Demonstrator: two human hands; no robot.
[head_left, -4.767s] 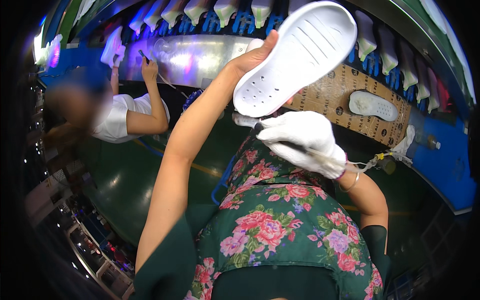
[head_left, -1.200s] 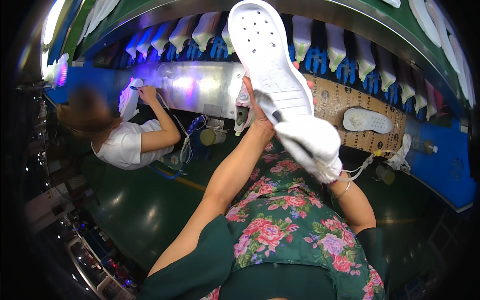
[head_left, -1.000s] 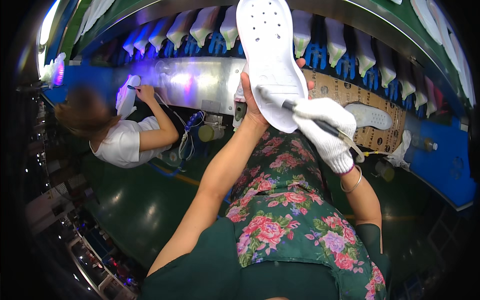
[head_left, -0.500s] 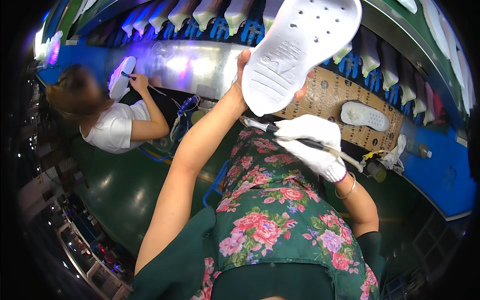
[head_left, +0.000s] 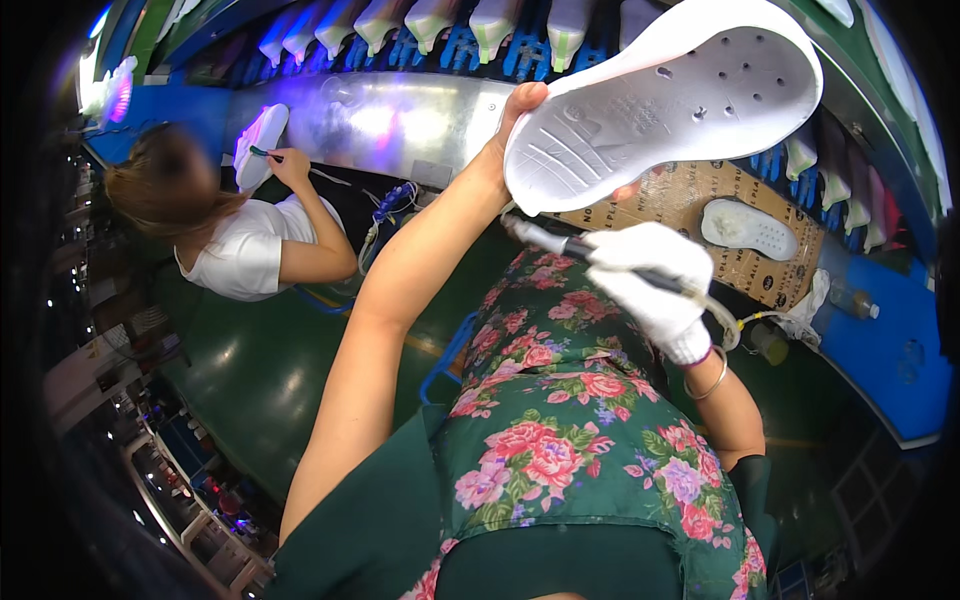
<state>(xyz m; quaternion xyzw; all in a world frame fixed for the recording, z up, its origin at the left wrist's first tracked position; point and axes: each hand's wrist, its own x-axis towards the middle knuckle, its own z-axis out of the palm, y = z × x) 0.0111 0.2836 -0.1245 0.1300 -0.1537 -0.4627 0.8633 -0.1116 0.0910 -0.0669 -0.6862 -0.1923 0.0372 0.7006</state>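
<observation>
My left hand (head_left: pixel 517 108) grips a white shoe sole (head_left: pixel 650 115) by its heel end, the thumb on the near edge and some fingertips showing beneath. The sole is tilted, its hollow side with small holes facing up. Just below its heel is my right hand (head_left: pixel 655 275), in a white glove and closed on a dark-handled brush (head_left: pixel 548 238). A pale hose (head_left: pixel 722 318) runs from the handle's back end. The bristles point left and appear apart from the sole.
A second white sole (head_left: pixel 748 228) lies on brown cardboard (head_left: pixel 680 205). Behind runs a metal ledge (head_left: pixel 400 125) under a rack of shoe uppers (head_left: pixel 435 25). A bottle (head_left: pixel 855 300) lies on the blue surface at right. A co-worker (head_left: pixel 260 235) at left holds a shoe and a brush.
The sole has moved right and turned, so more of its hollow side shows. My right hand and the brush have shifted slightly right in the view, which has itself shifted a little.
</observation>
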